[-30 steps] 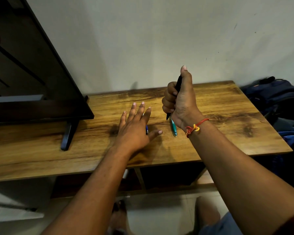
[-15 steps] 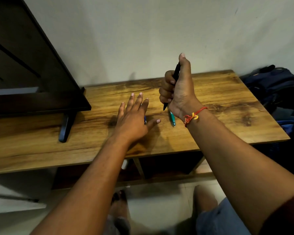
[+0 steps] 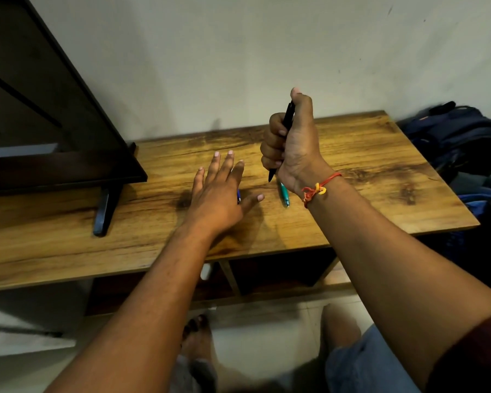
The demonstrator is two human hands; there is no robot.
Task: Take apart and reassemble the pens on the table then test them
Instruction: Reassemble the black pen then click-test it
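My right hand (image 3: 291,143) grips a black pen (image 3: 287,114) upright in a fist, thumb on its top end, its tip pointing down just above the wooden table (image 3: 366,165). A teal pen (image 3: 284,194) lies on the table below my right wrist. My left hand (image 3: 220,191) lies flat on the table with straight, spread fingers. Under it lies a blue pen (image 3: 239,196), of which only a small part shows between thumb and forefinger.
A dark flat screen (image 3: 40,123) on a black foot (image 3: 105,211) fills the table's left side. A dark blue backpack (image 3: 451,131) sits off the right edge. The wall runs close behind the table. My legs and feet show below the front edge.
Both hands keep their poses; the right fist with the black pen stays raised. Only the camera view has shifted slightly.
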